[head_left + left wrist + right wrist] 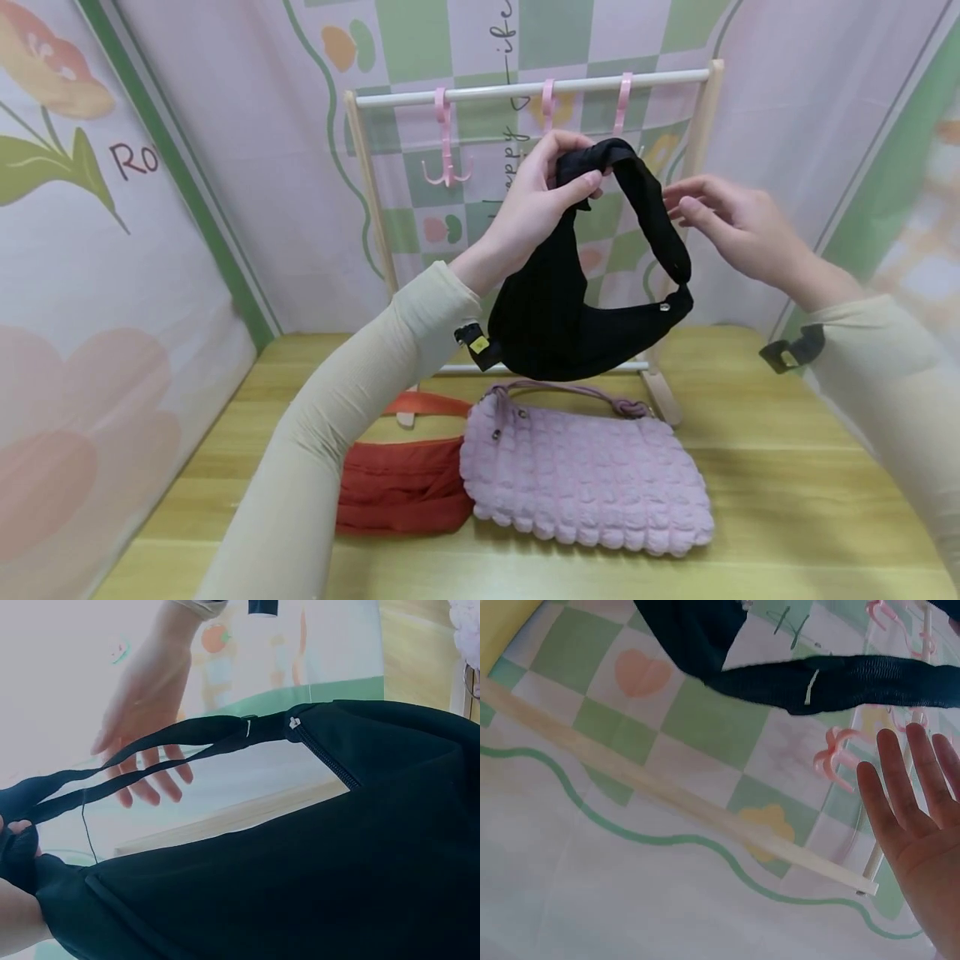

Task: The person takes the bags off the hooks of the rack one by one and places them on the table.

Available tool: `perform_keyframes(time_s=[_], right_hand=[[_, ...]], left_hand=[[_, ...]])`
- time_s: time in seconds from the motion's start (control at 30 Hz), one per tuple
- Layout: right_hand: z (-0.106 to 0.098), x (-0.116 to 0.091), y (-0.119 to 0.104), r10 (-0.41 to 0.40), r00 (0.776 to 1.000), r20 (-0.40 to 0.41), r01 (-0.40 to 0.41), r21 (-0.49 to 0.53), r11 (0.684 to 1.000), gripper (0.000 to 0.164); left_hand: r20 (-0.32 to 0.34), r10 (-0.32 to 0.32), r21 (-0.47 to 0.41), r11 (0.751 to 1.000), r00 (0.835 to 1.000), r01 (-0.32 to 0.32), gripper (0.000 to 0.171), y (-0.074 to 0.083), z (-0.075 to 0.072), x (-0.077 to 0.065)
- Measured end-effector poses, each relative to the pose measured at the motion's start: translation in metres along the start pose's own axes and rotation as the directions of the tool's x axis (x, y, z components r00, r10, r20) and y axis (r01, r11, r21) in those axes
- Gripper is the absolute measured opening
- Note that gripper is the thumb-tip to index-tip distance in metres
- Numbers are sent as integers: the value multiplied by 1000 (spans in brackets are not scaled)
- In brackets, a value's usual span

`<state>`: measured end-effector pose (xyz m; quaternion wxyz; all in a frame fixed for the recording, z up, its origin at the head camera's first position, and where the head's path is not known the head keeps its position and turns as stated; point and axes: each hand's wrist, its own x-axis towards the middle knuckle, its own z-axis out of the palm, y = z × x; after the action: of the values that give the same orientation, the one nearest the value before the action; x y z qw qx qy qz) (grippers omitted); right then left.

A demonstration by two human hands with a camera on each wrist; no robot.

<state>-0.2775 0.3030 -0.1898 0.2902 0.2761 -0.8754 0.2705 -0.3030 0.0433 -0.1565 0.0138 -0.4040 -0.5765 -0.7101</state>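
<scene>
A black shoulder bag [558,325] hangs in the air in front of a rack. My left hand [543,183] grips it at the upper end of its strap, thumb in front. The strap [652,208] loops down to the bag's right end, where a zipper pull [295,722] shows in the left wrist view. Beside the strap is my right hand [738,225], its fingers extended and spread in the right wrist view. In the head view its fingertips lie close to the strap; whether they touch it I cannot tell.
Pink hooks [447,154] hang from the white bar [517,90] of the wood-sided rack [367,183]. On the wooden table [765,500] lie a pink puffy bag [585,479] and a red-orange bag [401,487]. Printed fabric [187,275] encloses the back and sides.
</scene>
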Motion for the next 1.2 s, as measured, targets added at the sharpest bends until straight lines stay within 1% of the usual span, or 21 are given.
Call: perform_keyframes(time_s=[0.13, 0.27, 0.37, 0.57, 0.7, 0.8, 0.9, 0.97, 1.07, 1.2], right_hand=[[8, -5, -4, 3, 1000, -4, -3, -19, 1000, 29], [15, -9, -5, 8, 1000, -9, -8, -30, 1000, 28], [20, -12, -5, 4, 1000, -8, -4, -3, 1000, 26], [30, -17, -3, -25, 1000, 15, 23, 111, 994, 23], [37, -20, 0, -45, 999, -5, 45, 120, 992, 29], [40, -23, 2, -45, 999, -16, 47, 143, 989, 30], [41, -25, 3, -35, 999, -15, 37, 183, 982, 25], [41, -27, 2, -24, 1000, -16, 26, 192, 981, 22], [40, -30, 1, -1, 1000, -21, 5, 189, 982, 19], [38, -33, -1, 26, 999, -29, -21, 169, 985, 19]], left_hand=[[-5, -3, -14, 1000, 1000, 3, 23, -1, -1, -2], [5, 35, -25, 999, 999, -35, 25, -4, -4, -4], [11, 59, -31, 998, 998, -59, 27, -6, -6, -6], [-2, 41, -48, 998, 999, -41, 27, -6, -8, -9], [-8, 36, -66, 997, 999, -36, 25, -7, -10, -12], [-13, 35, -70, 997, 999, -35, 25, -10, -13, -13], [-22, 36, -67, 997, 999, -37, 26, -13, -15, -15], [-25, 35, -72, 997, 999, -37, 24, -15, -17, -17], [-30, 32, -86, 996, 999, -34, 23, -18, -20, -19], [-39, 27, -114, 993, 999, -31, 21, -19, -22, -22]])
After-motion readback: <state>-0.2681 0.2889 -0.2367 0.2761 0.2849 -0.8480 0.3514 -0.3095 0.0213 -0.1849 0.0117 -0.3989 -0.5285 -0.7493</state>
